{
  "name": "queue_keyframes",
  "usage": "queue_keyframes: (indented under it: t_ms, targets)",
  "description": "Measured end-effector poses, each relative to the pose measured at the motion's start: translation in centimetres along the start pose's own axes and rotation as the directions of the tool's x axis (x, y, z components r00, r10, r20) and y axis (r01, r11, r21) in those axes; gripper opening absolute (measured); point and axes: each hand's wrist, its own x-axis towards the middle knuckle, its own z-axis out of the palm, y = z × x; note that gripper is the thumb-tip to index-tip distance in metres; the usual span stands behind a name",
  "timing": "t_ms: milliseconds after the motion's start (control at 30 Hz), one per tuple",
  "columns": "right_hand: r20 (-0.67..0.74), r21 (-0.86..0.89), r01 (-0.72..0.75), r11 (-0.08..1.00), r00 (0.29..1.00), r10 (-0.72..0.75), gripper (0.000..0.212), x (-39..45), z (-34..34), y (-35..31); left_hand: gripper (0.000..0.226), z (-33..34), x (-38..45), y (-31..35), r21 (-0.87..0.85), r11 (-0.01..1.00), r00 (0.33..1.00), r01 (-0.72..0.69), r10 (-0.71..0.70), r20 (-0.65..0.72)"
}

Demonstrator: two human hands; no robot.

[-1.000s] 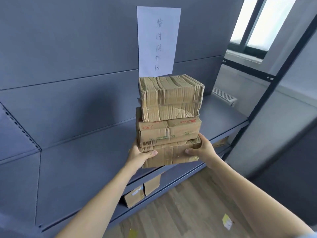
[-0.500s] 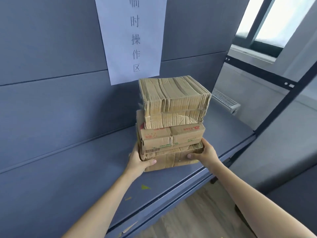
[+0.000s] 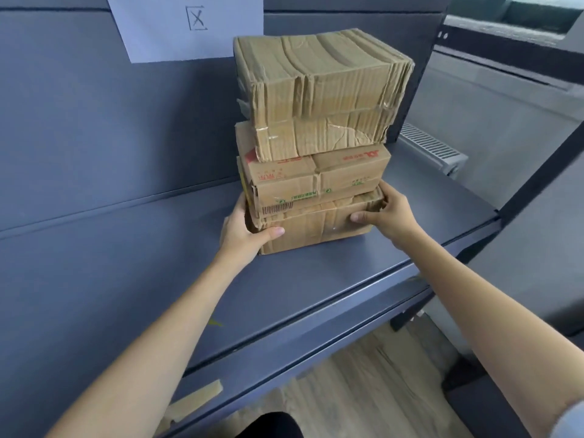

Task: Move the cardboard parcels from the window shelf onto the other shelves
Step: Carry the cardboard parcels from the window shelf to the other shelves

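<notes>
A stack of three cardboard parcels stands on the dark grey shelf [image 3: 158, 263]. The top parcel [image 3: 319, 90] is large and crumpled. The middle parcel [image 3: 316, 181] has red and green print and a barcode. The bottom parcel [image 3: 316, 222] is flat and taped. My left hand [image 3: 243, 232] grips the bottom parcel's left end, thumb on its front face. My right hand [image 3: 385, 213] grips its right end, thumb on the front. The bottom parcel's underside appears to rest on the shelf.
A white paper sign [image 3: 189, 26] hangs on the shelf's back panel. A radiator [image 3: 433, 150] sits at the right behind the shelf, under a window sill. A lower shelf edge [image 3: 284, 352] and wood floor [image 3: 363, 390] lie below. A dark upright post [image 3: 537, 178] stands at right.
The stack has gone forward and down from in front of the shelf onto the shelf surface. Both hands keep the same hold. The view has moved closer.
</notes>
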Motion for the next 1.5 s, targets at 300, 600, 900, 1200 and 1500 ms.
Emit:
queue_keyframes:
  t_ms: [300, 600, 900, 1200, 1500]
  targets:
    - [-0.093, -0.095, -0.077, 0.992, 0.993, 0.069, 0.092, 0.9, -1.1, -0.2, 0.084, 3.3, 0.0, 2.7, 0.103, 0.991, 0.996, 0.083, -0.080, -0.038]
    - [0.107, -0.227, -0.093, 0.970, 0.987, 0.120, 0.079, -6.3, -0.9, -7.3, 0.080, -2.5, -7.2, 9.7, 0.229, 0.936, 0.963, 0.268, -0.255, -0.086]
    - [0.560, -0.119, 0.280, 0.952, 0.811, -0.169, 0.080, -11.2, 8.5, -23.6, 0.080, -17.7, -17.9, 16.4, 0.259, 0.870, 0.868, 0.419, -0.301, -0.394]
    - [0.778, 0.136, 0.585, 0.799, 0.436, -0.452, 0.079, -25.8, 25.1, -39.0, 0.087, -37.3, -36.9, 18.3, 0.383, 0.696, 0.696, 0.607, -0.234, -0.679]
    - [0.850, 0.302, 0.714, 0.632, 0.098, -0.517, 0.082, -45.1, 38.5, -47.6, 0.078, -50.3, -57.0, 17.6, 0.514, 0.301, 0.576, 0.803, -0.169, -0.800]
